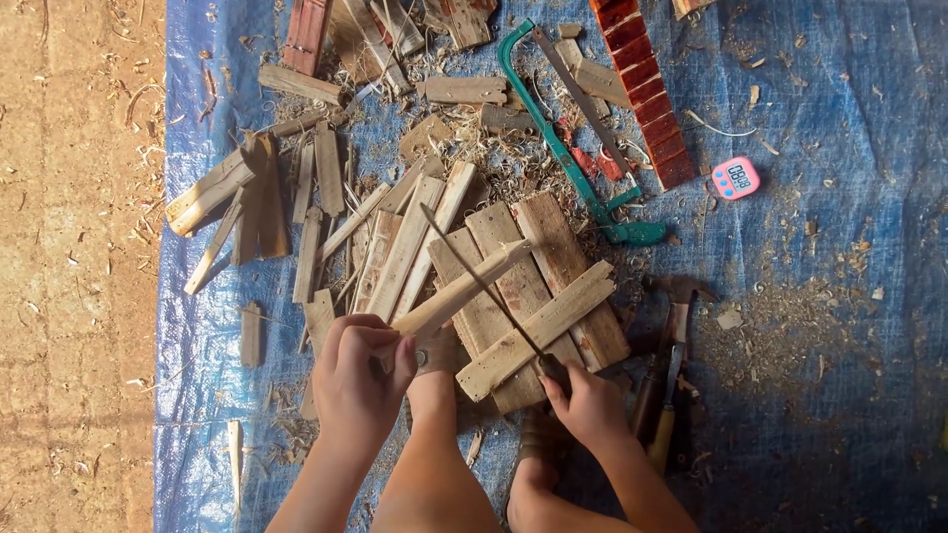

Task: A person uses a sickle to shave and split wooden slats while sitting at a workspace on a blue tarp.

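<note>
Nearest the camera, a bare knee [432, 395] rises between the person's two forearms, pressing against the near end of a pale wood strip [464, 289]. That strip slants up and to the right, its far end lying over a small panel of boards [553, 247] nailed together with a cross batten [538, 329]. The left hand [357, 380] is wrapped closed around the strip's near end. The right hand [583, 400] is closed on the handle of a thin saw blade [474, 271], which runs diagonally up and to the left and crosses the strip about midway along it.

All of this sits on a blue tarp [820, 296] spread over bare ground, littered with shavings and sawdust. Left of the panel lies a loose scatter of short wood offcuts [296, 197]. Beyond the panel a green-framed hacksaw [563, 148] lies at an angle, with a strip of red moulded wood [647, 89] just beside it. A small pink digital timer [736, 179] rests on the tarp to the right, well apart from the hands. A claw hammer [676, 306] and some wooden-handled tools [660, 415] lie just right of the right hand.
</note>
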